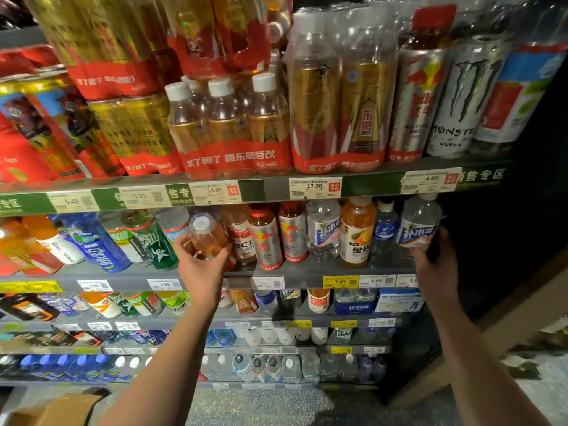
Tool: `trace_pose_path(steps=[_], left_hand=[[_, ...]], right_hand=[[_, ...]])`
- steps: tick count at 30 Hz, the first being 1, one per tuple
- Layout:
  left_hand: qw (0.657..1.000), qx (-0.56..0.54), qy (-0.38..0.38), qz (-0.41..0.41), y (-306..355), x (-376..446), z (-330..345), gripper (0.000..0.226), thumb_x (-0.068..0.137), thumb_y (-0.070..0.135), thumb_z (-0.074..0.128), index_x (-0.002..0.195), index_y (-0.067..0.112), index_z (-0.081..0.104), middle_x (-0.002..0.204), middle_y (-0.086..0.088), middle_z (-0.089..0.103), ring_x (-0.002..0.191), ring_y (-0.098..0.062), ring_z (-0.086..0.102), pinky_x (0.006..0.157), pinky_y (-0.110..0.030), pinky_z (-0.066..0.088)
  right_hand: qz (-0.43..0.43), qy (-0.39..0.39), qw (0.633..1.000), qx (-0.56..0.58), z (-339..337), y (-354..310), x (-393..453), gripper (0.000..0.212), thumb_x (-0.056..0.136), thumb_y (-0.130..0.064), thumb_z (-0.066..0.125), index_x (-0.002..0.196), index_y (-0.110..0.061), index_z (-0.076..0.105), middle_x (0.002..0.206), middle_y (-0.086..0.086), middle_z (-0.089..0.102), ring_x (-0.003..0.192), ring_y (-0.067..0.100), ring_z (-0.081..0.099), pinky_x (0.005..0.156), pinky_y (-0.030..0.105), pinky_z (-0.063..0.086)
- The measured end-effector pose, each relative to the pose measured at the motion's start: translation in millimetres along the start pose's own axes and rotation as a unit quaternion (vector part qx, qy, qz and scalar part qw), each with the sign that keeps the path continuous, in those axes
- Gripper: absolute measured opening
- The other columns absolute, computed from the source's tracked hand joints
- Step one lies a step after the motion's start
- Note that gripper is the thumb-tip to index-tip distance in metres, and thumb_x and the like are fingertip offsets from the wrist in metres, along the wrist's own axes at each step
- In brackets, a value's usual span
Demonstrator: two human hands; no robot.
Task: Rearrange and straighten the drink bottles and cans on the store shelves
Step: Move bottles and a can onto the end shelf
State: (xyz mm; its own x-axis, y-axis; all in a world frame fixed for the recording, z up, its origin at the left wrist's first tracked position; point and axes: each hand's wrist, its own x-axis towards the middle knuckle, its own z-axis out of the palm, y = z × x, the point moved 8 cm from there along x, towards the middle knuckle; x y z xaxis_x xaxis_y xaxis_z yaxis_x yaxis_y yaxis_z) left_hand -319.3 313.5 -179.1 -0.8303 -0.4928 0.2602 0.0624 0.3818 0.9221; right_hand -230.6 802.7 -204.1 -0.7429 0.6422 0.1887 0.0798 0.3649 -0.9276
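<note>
On the second shelf (307, 273) stands a row of drink bottles and cans. My left hand (204, 265) grips a small orange drink bottle (206, 238) with a white cap, tilted toward me at the shelf's front. My right hand (436, 265) holds the clear water bottle (418, 224) with a blue and white label at the row's right end. Between my hands stand two red and silver cans (266, 241), another clear water bottle (322, 230) and an orange juice bottle (356, 233).
The top shelf (264, 187) carries shrink-wrapped packs of golden bottles (230, 127) and a white Monster can (458, 103). Green and blue bottles (123, 238) lean at the left of the second shelf. Lower shelves hold more bottles. A cardboard box (61, 408) sits on the floor.
</note>
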Motion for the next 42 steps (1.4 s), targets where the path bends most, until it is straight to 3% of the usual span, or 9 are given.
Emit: trace_pose_path(steps=[4, 8, 13, 15, 20, 25, 31, 35, 42], left_hand=[[0.997, -0.075, 0.035, -0.010, 14, -17, -27, 0.073, 0.069, 0.004, 0.087, 0.124, 0.018, 0.040, 0.120, -0.005, 0.055, 0.106, -0.016, 0.056, 0.098, -0.021, 0.048], [0.993, -0.115, 0.028, 0.020, 45, -28, -54, 0.078, 0.067, 0.009, 0.091, 0.129, 0.011, 0.044, 0.121, -0.004, 0.055, 0.107, -0.010, 0.054, 0.092, -0.001, 0.040], [0.985, -0.149, -0.083, 0.016, 81, -32, -64, 0.067, 0.063, 0.031, 0.089, 0.120, 0.011, 0.061, 0.106, 0.003, 0.069, 0.101, -0.017, 0.064, 0.101, -0.029, 0.049], [0.977, -0.170, -0.127, 0.021, 95, -33, -62, 0.074, 0.057, 0.040, 0.086, 0.121, 0.011, 0.062, 0.109, -0.002, 0.069, 0.105, -0.022, 0.064, 0.100, -0.037, 0.050], [0.949, -0.219, -0.225, 0.032, 130, -37, -48, 0.064, 0.060, 0.029, 0.089, 0.116, 0.016, 0.062, 0.109, -0.007, 0.069, 0.094, -0.018, 0.062, 0.073, -0.005, 0.048], [0.923, -0.250, -0.284, 0.067, 169, -48, -32, 0.056, 0.065, 0.008, 0.089, 0.115, 0.004, 0.064, 0.099, -0.004, 0.071, 0.077, 0.011, 0.064, 0.065, -0.001, 0.045], [0.909, -0.291, -0.293, 0.062, 203, -55, -6, 0.068, 0.061, 0.021, 0.090, 0.122, 0.018, 0.060, 0.096, 0.006, 0.072, 0.071, 0.004, 0.064, 0.063, -0.007, 0.051], [0.912, -0.319, -0.255, 0.044, 224, -56, 4, 0.072, 0.066, 0.009, 0.089, 0.119, 0.035, 0.047, 0.099, 0.025, 0.061, 0.074, 0.024, 0.059, 0.062, -0.006, 0.048], [0.931, -0.310, -0.186, 0.054, 239, -57, 10, 0.073, 0.052, 0.036, 0.086, 0.119, 0.017, 0.065, 0.107, -0.002, 0.073, 0.102, -0.021, 0.069, 0.073, -0.021, 0.052]], right_hand=[[-0.022, 0.121, 0.992, 0.020, -1, -22, -44, 0.048, 0.093, -0.012, 0.061, 0.137, -0.010, 0.042, 0.136, 0.016, 0.047, 0.126, 0.029, 0.048, 0.105, 0.034, 0.039], [-0.033, 0.127, 0.991, 0.033, 17, -51, -71, 0.052, 0.090, -0.013, 0.066, 0.135, -0.023, 0.042, 0.137, 0.009, 0.048, 0.120, 0.027, 0.055, 0.097, 0.046, 0.050], [-0.075, 0.164, 0.982, 0.058, 13, -111, -93, 0.045, 0.091, -0.004, 0.065, 0.132, -0.012, 0.047, 0.129, 0.011, 0.050, 0.104, 0.019, 0.056, 0.085, 0.028, 0.049], [-0.092, 0.182, 0.977, 0.064, 5, -135, -98, 0.039, 0.090, -0.004, 0.065, 0.126, -0.010, 0.050, 0.123, 0.010, 0.052, 0.107, 0.026, 0.057, 0.090, 0.037, 0.050], [-0.118, 0.220, 0.966, 0.064, -18, -181, -111, 0.031, 0.091, -0.002, 0.062, 0.118, -0.014, 0.054, 0.117, 0.009, 0.057, 0.097, 0.002, 0.058, 0.082, 0.015, 0.049], [-0.108, 0.202, 0.970, 0.084, -36, -215, -101, 0.028, 0.095, -0.010, 0.063, 0.122, -0.013, 0.055, 0.118, 0.004, 0.060, 0.111, 0.015, 0.059, 0.101, 0.041, 0.051], [-0.127, 0.139, 0.981, 0.052, -52, -288, -45, 0.042, 0.093, -0.035, 0.066, 0.131, -0.022, 0.054, 0.113, -0.010, 0.063, 0.099, -0.003, 0.062, 0.081, 0.019, 0.054], [-0.145, 0.122, 0.981, -0.046, -53, -323, 7, 0.064, 0.084, -0.052, 0.071, 0.138, -0.027, 0.047, 0.132, -0.007, 0.057, 0.116, 0.006, 0.055, 0.098, 0.035, 0.050], [-0.186, 0.039, 0.973, -0.131, -47, -337, 47, 0.074, 0.081, -0.057, 0.072, 0.141, -0.024, 0.045, 0.134, -0.002, 0.051, 0.127, 0.017, 0.048, 0.100, 0.032, 0.039]])
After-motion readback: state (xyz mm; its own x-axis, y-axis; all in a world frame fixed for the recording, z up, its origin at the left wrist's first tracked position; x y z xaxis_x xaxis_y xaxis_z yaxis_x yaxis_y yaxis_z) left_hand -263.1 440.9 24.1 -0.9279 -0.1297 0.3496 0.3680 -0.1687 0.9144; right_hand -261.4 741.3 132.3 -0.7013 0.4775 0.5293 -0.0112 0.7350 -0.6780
